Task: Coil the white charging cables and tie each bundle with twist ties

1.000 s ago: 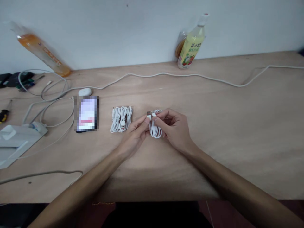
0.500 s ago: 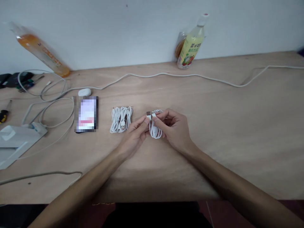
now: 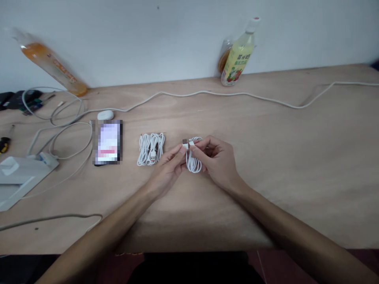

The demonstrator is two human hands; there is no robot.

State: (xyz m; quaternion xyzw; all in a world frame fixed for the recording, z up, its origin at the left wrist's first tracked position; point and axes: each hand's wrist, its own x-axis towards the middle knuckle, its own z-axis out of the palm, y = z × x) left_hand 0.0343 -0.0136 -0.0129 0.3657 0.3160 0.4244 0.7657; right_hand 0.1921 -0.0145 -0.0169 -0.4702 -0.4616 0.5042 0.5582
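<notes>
A coiled white USB cable [image 3: 194, 162] is held between my two hands over the middle of the table. My left hand [image 3: 170, 165] pinches a white USB plug with a metal end at the coil's upper left. Thumb and fingers of my right hand [image 3: 217, 157] are closed on a second white connector right beside it, at the top of the coil. The fingertips behind the coil are partly hidden. Just left of my left hand lie bundled white cables [image 3: 149, 149], tied up, with a USB plug showing on top.
Left of the bundles are a phone [image 3: 108, 142] and a white earbud case [image 3: 106, 114]. A white power strip [image 3: 17, 177], loose cords and a screwdriver [image 3: 5, 144] lie farther left. An orange drink bottle [image 3: 56, 71] and a yellow drink bottle [image 3: 238, 59] stand against the wall. One long white cord [image 3: 219, 93] crosses behind.
</notes>
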